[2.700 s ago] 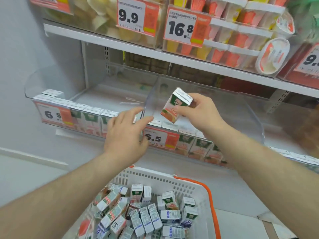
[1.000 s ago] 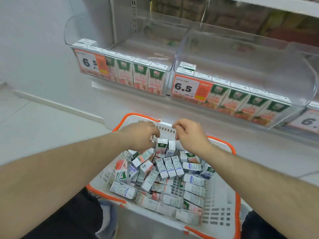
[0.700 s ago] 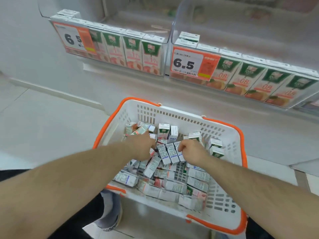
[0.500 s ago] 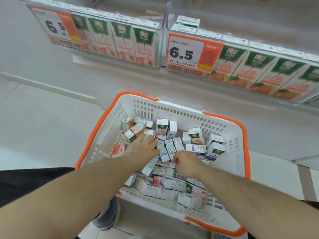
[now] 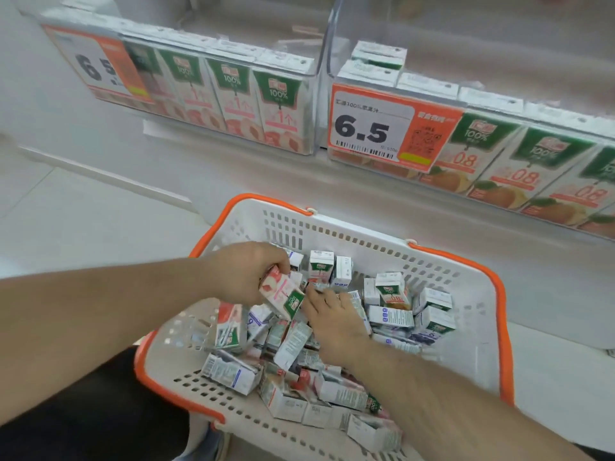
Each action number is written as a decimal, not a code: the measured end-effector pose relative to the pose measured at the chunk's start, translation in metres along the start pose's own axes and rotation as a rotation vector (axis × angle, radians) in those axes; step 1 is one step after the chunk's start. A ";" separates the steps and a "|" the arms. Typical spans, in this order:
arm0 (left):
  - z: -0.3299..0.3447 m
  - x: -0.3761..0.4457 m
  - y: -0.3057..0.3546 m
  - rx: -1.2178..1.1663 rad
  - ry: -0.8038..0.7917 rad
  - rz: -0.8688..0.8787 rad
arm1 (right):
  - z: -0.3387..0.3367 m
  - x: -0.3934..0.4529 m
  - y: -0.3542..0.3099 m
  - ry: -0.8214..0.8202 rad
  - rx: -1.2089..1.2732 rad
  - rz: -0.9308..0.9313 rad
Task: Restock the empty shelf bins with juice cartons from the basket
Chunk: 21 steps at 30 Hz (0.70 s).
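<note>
My left hand (image 5: 248,272) grips a pink-and-green juice carton (image 5: 283,296), long axis tilted down-right; my right hand (image 5: 336,322) probably lies flat on the white plastic basket's (image 5: 466,294) pile, holding nothing.

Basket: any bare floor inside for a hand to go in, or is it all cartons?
Bare basket floor shows along its right wall and in the near-left corner. The middle is a crowded carton heap, where the right hand digs and the left hand holds a pink carton.
</note>
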<state>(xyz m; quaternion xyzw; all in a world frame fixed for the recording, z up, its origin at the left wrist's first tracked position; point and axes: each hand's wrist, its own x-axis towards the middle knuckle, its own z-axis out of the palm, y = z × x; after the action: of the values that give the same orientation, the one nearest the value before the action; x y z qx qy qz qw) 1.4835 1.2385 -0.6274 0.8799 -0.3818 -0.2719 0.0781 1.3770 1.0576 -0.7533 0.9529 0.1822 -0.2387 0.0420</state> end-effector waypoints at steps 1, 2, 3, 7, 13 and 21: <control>-0.011 -0.005 0.001 -0.066 0.019 -0.021 | -0.001 0.004 -0.002 0.016 0.002 0.004; -0.018 -0.008 0.001 -0.114 0.027 -0.045 | -0.003 0.006 -0.004 0.039 0.015 0.013; -0.025 -0.011 0.003 -0.152 0.024 -0.066 | -0.004 0.007 -0.004 0.058 0.036 0.024; -0.043 -0.018 0.011 -0.322 0.008 -0.107 | -0.017 -0.009 0.004 0.081 0.223 0.081; -0.085 -0.036 0.035 -0.754 0.042 -0.092 | -0.089 -0.068 0.036 0.127 0.990 0.200; -0.124 -0.060 0.062 -1.340 0.233 0.034 | -0.165 -0.131 0.039 0.291 1.636 0.184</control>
<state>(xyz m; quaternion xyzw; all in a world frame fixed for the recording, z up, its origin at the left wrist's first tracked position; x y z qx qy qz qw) 1.4777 1.2296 -0.4768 0.6589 -0.1340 -0.3518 0.6513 1.3565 1.0062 -0.5462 0.7151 -0.1236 -0.1660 -0.6677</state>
